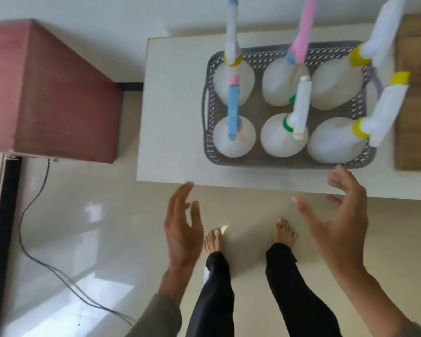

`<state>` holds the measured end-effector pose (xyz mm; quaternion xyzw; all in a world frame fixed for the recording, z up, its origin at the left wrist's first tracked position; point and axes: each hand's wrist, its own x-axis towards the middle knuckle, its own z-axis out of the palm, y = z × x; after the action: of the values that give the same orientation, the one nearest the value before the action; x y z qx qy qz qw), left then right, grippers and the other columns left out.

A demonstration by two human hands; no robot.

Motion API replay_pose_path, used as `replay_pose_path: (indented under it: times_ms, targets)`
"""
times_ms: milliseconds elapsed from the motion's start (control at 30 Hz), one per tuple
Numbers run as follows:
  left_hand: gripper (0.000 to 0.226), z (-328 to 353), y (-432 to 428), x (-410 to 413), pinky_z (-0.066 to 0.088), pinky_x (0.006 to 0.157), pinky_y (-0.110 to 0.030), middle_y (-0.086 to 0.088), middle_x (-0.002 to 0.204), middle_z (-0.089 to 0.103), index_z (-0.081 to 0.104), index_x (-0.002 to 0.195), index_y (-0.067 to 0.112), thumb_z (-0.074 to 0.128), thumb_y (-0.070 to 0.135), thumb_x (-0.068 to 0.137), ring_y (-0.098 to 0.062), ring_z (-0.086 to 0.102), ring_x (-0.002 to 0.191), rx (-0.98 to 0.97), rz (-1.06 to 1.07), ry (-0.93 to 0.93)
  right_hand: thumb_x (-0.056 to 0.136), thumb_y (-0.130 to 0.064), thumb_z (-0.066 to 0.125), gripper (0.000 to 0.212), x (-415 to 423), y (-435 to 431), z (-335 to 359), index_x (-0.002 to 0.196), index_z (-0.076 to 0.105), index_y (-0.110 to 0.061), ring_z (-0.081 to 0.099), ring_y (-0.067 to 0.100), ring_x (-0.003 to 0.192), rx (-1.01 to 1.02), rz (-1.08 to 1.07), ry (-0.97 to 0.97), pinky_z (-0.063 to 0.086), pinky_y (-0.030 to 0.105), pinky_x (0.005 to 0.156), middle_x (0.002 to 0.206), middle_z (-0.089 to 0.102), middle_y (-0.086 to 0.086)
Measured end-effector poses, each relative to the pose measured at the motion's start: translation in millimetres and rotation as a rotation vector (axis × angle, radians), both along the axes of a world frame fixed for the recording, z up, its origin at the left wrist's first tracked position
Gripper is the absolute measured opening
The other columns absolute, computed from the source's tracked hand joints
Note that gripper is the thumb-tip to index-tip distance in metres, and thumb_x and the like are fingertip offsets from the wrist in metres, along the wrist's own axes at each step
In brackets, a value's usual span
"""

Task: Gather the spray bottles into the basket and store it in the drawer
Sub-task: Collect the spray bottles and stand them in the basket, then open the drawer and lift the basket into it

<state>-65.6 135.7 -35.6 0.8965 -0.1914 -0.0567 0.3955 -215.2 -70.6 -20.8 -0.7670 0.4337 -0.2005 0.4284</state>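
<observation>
Up in the right half of the frame, a white table (170, 117) on glossy tile holds the grey basket (287, 162), long axis left-right, six spray bottles (235, 138) upright inside. Reddish cabinet (46, 88) sits upper left. Left hand (182, 229) and right hand (338, 220) hover spread, empty, just below the table edge.

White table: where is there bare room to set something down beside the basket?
The white table is bare left of the grey basket, and along the narrow front strip. The basket is crowded with six spray bottles; its right end sits by a wooden board.
</observation>
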Motion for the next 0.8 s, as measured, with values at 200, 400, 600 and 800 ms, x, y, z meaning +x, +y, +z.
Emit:
replay_pose_path:
  times_ms: [200,400,600,800]
  targets:
    - [0.064,-41.7,62.8,86.5,0.041,0.11,-0.046,-0.008,0.15,0.043,0.039,0.146,0.013,0.037,-0.011,0.087,-0.022,0.041,0.138,0.094,0.479,0.282,0.088,-0.026,0.072,0.067,19.3,40.6,-20.9,0.146,0.038,-0.016,0.05,0.006,0.118,0.114,0.095,0.1,0.05,0.032,0.095,0.131,0.047,-0.008]
    - [0.054,-67.8,66.1,139.8,0.039,0.07,-0.023,0.01,0.087,0.056,0.063,0.095,0.028,0.026,-0.01,0.086,-0.002,0.045,0.072,-0.107,0.568,0.796,0.09,-0.017,0.069,0.061,29.8,63.3,-38.0,0.144,0.041,-0.011,0.052,0.008,0.114,0.119,0.051,0.14,0.053,0.03,0.091,0.127,0.049,-0.004]
    - [0.066,-77.9,68.6,132.1,0.035,0.064,-0.022,0.017,0.078,0.057,0.064,0.081,0.031,0.019,-0.018,0.076,0.003,0.043,0.065,-0.165,0.652,0.87,0.091,-0.015,0.07,0.062,29.0,75.8,-45.4,0.145,0.041,-0.01,0.051,0.015,0.122,0.114,0.045,0.228,0.053,0.034,0.097,0.134,0.049,0.007]
    - [0.072,-76.5,71.1,123.9,0.044,0.079,-0.028,0.01,0.125,0.058,0.06,0.117,0.026,0.019,-0.019,0.078,-0.008,0.053,0.121,-0.205,0.608,0.834,0.089,-0.021,0.073,0.077,18.7,84.2,-53.9,0.151,0.031,-0.005,0.03,0.02,0.139,0.014,0.144,0.461,0.029,-0.01,0.088,0.153,0.035,0.016]
